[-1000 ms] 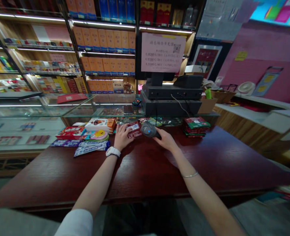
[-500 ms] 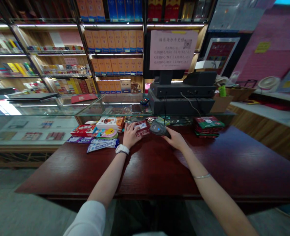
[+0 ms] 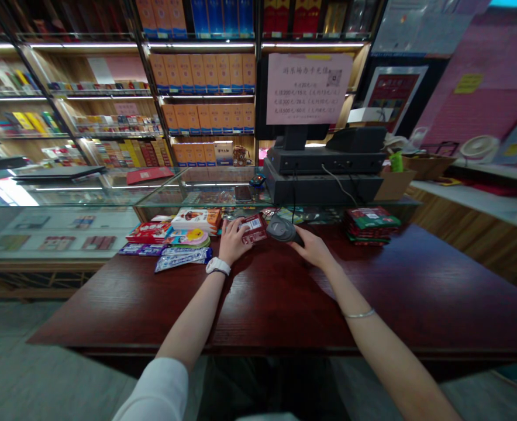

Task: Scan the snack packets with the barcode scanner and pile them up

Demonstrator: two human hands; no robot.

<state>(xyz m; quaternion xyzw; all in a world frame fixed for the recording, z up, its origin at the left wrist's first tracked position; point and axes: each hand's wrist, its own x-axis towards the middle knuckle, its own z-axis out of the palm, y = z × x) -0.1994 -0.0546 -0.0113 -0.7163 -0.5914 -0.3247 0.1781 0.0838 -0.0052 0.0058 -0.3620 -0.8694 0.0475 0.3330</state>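
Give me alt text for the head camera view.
The left hand holds a red packet while the right hand holds a gray scanner beside it, above a dark table. Colorful packages lie left, stacked packets right.

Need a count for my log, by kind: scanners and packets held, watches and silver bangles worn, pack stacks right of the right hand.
Scanner, in the right hand: 1
Packet, in the left hand: 1
White watch: 1
Silver bangle: 1
Pack stack: 1
Total: 5
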